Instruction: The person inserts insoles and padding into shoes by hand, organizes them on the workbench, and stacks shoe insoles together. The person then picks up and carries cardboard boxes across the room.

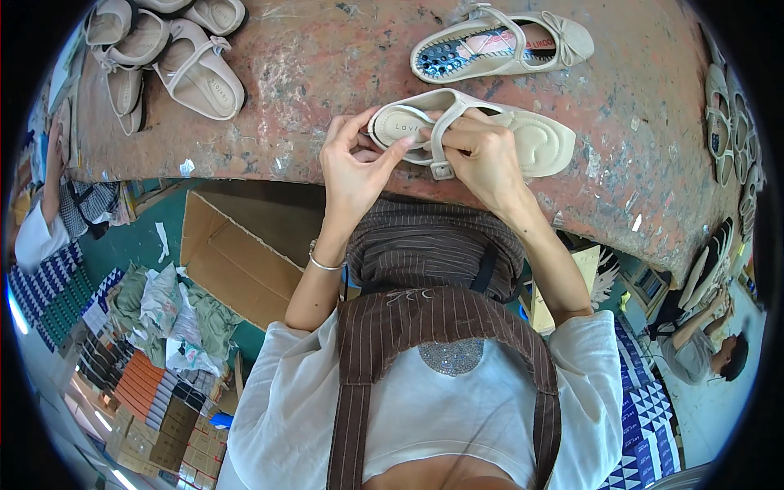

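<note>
A cream strap shoe [453, 100] lies at the table's near edge, its heel to the left and a small buckle on the strap. A cream insole [545, 140] with a raised cushion pattern shows at the forefoot; its printed heel part sits inside the shoe's heel. My left hand [353, 159] pinches the heel rim, thumb along the inner edge. Bent over the middle of the shoe, my right hand [487, 155] has its fingers closed on the insole beside the strap; the fingertips are partly hidden. Just beyond lies a matching shoe [563, 41] with a bow and a blue-patterned inside.
Several cream shoes [196, 69] stand at the table's far left, more shoes [719, 122] at the right rim. The worn table [310, 90] is flecked with paint. An open carton [237, 253] stands below its edge at left. Other people [702, 351] are at right and far left.
</note>
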Tool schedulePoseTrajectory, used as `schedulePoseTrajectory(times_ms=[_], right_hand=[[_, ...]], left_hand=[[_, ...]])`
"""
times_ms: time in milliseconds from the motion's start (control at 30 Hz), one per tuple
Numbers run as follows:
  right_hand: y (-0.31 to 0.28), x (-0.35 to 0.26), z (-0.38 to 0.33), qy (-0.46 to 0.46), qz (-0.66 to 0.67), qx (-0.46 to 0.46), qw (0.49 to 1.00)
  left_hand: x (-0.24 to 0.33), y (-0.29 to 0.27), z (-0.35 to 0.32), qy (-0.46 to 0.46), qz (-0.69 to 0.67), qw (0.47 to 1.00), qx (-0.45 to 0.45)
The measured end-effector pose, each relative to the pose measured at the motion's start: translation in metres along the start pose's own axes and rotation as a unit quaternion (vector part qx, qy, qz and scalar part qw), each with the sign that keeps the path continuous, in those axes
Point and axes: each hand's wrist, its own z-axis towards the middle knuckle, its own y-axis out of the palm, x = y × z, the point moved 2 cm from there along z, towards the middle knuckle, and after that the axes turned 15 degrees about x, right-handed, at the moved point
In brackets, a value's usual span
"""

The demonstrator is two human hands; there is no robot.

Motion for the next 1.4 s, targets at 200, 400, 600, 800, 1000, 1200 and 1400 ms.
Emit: schedulePoseTrajectory(times_ms=[200, 400, 600, 800, 1000, 1200, 1400], right_hand=[[0.008, 0.002, -0.001, 0.001, -0.010, -0.006, 1.000], [0.011, -0.001, -0.010, -0.045, -0.065, -0.034, 0.996], [0.014, -0.007, -0.011, -0.186, -0.076, -0.099, 0.975], [0.007, -0.016, -0.019, -0.206, -0.172, -0.089, 0.959], [-0.015, -0.013, -0.040, -0.136, -0.294, -0.039, 0.945], [-0.063, 0.008, -0.006, -0.021, -0.369, 0.288, 0.883], [-0.094, 0.004, 0.011, 0.200, -0.104, 0.293, 0.929]], left_hand=[[-0.009, 0.005, 0.010, 0.005, 0.003, 0.999, 0.045], [-0.012, 0.010, 0.014, -0.066, -0.034, 0.995, 0.061], [-0.008, 0.012, 0.023, 0.015, 0.086, 0.992, 0.087], [-0.002, 0.010, 0.024, 0.061, 0.125, 0.988, 0.060], [0.001, 0.010, 0.026, 0.085, 0.155, 0.983, 0.042], [0.011, 0.027, -0.033, 0.063, 0.171, 0.979, -0.094], [0.036, 0.059, -0.094, 0.338, 0.286, 0.886, -0.134]])
